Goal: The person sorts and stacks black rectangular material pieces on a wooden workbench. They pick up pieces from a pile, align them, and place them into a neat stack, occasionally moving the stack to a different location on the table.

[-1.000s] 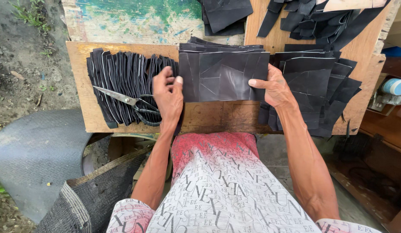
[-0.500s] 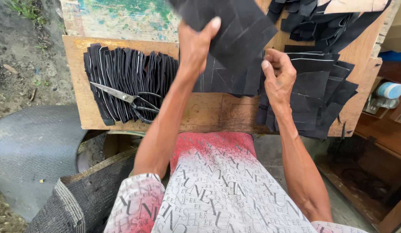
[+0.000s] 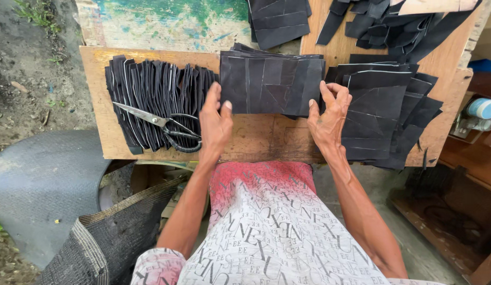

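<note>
So both hands are at the middle stack of black sheets (image 3: 272,79), which sits on the wooden board (image 3: 256,140) right in front of the person. The left hand (image 3: 215,124) is flat and open, fingers stretched up, fingertips touching the stack's lower left corner, not gripping anything. The right hand (image 3: 329,117) is at the stack's right edge with fingers curled and the thumb against the edge, but I honestly can't tell if it's actually pinching a sheet or just pressing on it. Just left of the left hand there's a row of black strips (image 3: 150,100) laid side by side, with a pair of scissors (image 3: 161,124) lying on top, handles nearly touching the hand. To the right of the right hand is another fanned-out pile of black pieces (image 3: 393,113), partly under the hand. More black scraps (image 3: 393,24) and a smaller stack (image 3: 279,21) sit further back. A dark rubber mat (image 3: 39,184) is down on the left.
</note>
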